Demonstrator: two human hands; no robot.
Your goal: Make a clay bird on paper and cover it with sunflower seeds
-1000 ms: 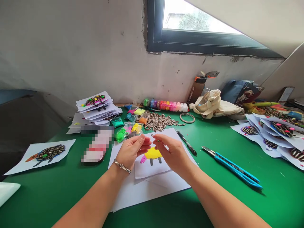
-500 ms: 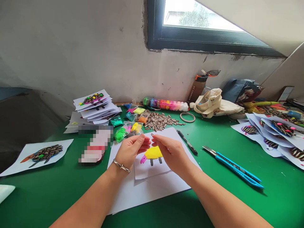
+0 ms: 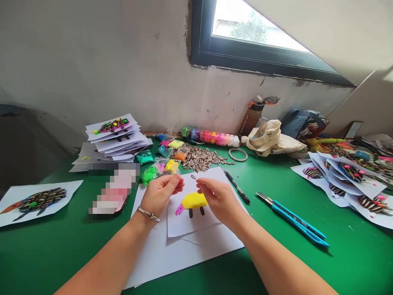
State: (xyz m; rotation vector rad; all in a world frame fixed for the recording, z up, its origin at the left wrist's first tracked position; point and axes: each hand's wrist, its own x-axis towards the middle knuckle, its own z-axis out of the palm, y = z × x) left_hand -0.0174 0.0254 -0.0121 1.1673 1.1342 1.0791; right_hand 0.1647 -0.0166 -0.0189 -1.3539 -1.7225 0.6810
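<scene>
At the far left of the green table (image 3: pixel 307 270) we see a sheet with a seed-covered animal (image 3: pixel 44 200), and behind it a stack of sheets (image 3: pixel 129 148). Both sit farther left in our view than 1 second ago; we take that as our head turning, not as things being moved.

Next comes our left hand (image 3: pixel 160 192), thumb and fingers drawn narrow above the white paper. We see nothing between its fingertips, but cannot tell whether they hide something. Beyond it lie small bags of coloured clay (image 3: pixel 150 175) and the seed pile (image 3: pixel 201 158).

In the middle is the real change: our 2 hands, nearly meeting before, now stand apart, and 1 seed (image 3: pixel 193 176) shows in the gap, just beside the right fingertips. Below it, the yellow clay animal (image 3: pixel 195 200) is partly covered; its visible body bears no seeds, so we judge this seed is not yet placed.

Our right hand (image 3: pixel 219 196) is pinched narrow over the animal's right part; whether it grips the seed we cannot tell.

Farther right lie a pen (image 3: pixel 237 187) and a blue cutter (image 3: pixel 294 221).
</scene>
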